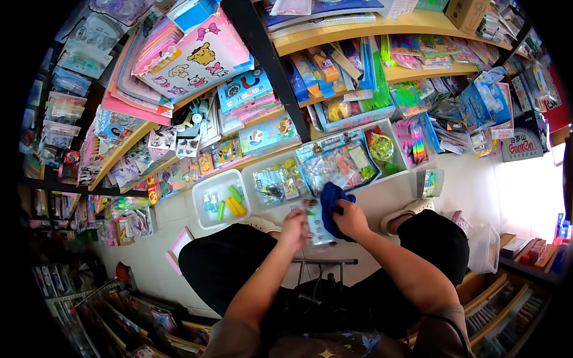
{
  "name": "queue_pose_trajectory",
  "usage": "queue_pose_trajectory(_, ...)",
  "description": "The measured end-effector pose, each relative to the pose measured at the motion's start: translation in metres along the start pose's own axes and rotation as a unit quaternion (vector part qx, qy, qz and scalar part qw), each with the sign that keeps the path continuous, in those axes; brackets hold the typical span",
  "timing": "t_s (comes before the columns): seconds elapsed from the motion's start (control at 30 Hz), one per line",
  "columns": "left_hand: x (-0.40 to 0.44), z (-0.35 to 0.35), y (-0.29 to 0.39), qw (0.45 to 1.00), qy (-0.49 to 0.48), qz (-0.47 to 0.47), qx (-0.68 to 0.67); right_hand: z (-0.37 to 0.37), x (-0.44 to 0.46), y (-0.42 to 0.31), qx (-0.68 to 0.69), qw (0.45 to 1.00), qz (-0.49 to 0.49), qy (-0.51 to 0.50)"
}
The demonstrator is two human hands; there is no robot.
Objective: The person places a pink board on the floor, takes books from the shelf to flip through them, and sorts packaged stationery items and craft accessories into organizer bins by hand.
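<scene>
My left hand [292, 229] is closed on the edge of a clear plastic packet [317, 225] with small printed pictures; its exact contents are too small to make out. In my right hand [351, 219] a dark blue cloth [332, 200] is bunched up, lying against the packet's right side. Just beyond both hands sits a white bin [394, 134] holding a large blue-edged packet [337, 164] of small colourful pieces. Left of it stands a white tub [202, 206] with green and yellow sticks and small clear bottles.
Shelves [358, 30] packed with stationery and toys rise ahead and to the left. A black post [268, 65] divides them. An empty-looking clear container [484, 247] stands by my right knee. A pink-framed board [178, 250] lies by my left knee. More racks [119, 316] are behind me.
</scene>
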State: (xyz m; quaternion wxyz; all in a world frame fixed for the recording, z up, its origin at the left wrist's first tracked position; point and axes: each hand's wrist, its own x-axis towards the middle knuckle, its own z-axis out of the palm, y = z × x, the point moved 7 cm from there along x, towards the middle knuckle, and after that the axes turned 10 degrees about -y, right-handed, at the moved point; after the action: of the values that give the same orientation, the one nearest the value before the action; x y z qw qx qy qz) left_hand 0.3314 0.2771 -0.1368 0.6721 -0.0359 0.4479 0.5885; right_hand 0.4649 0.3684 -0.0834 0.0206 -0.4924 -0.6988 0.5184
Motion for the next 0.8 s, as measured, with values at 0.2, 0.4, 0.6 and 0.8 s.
queue_pose_trajectory(0.2, 0.043, -0.127, 0.065, 0.959, 0.138, 0.042, 0.246, 0.043, 0.005, 0.057, -0.061, 0.993, 0.052, -0.09)
queue_pose_trajectory(0.4, 0.09, -0.242, 0.119, 0.739, 0.351, 0.132, 0.559, 0.038, -0.011, 0.035, -0.018, 0.989, 0.042, -0.14)
queue_pose_trajectory(0.6, 0.136, -0.146, 0.099, 0.564, 0.18, 0.076, 0.802, 0.032, -0.014, 0.044, -0.025, 0.989, 0.068, -0.13)
queue_pose_trajectory(0.8, 0.187, -0.096, 0.065, 0.409, 0.033, -0.032, 0.912, 0.032, -0.02, 0.039, 0.005, 0.982, 0.098, -0.158)
